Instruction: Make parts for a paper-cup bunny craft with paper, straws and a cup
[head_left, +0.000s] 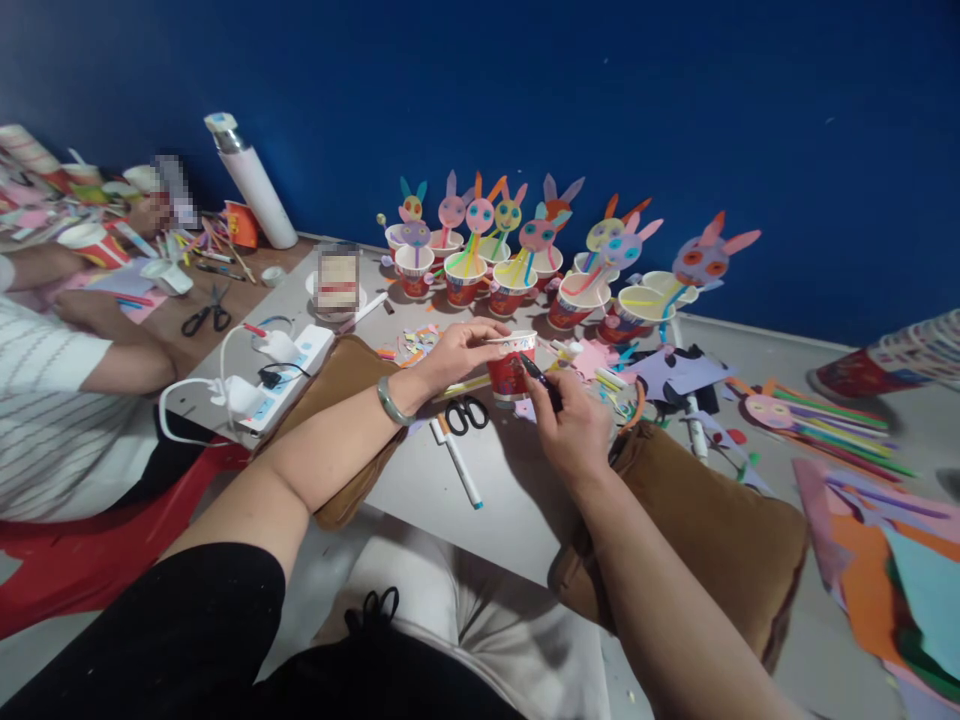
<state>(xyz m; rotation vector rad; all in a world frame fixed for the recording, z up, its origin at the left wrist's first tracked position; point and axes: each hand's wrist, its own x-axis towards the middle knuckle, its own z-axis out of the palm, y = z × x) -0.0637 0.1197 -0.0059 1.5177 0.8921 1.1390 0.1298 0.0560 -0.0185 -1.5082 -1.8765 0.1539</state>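
Your left hand [461, 355], half curled, holds the red paper cup [507, 378] near its rim, just beyond the scissors [466, 414]; right hand [579, 425] closed round a black tool [541, 381]. Cup's likely light, crushable: pinch rim gently.

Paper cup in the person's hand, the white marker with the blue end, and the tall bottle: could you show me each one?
Paper cup [507, 378]: head view, on its red side.
White marker [461, 470]: head view, mid-barrel.
Tall bottle [259, 195]: head view, on its pale body.
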